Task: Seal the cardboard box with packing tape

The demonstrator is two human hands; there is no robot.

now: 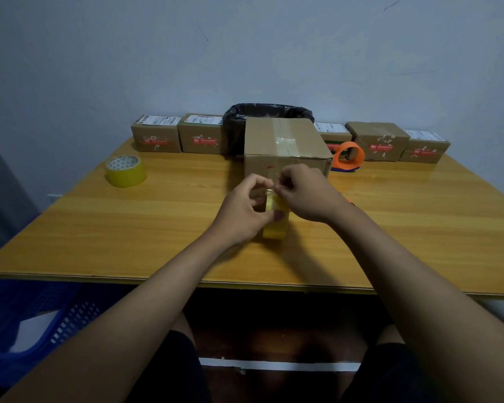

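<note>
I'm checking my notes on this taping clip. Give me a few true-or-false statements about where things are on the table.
1. The left hand holds a yellow tape roll. True.
2. The right hand rests flat on the cardboard box. False: its fingers pinch at the roll's top.
3. A second tape roll lies at the table's left. True.
4. The orange tape dispenser sits left of the box. False: right.

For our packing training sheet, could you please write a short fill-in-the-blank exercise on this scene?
1. The left hand grips a yellow tape roll in front of the cardboard box, while the ____ hand picks at its end.
2. A second tape roll lies on the table's ____ side.
3. The tape dispenser is ____ in colour.

Missing words: right; left; orange
</note>
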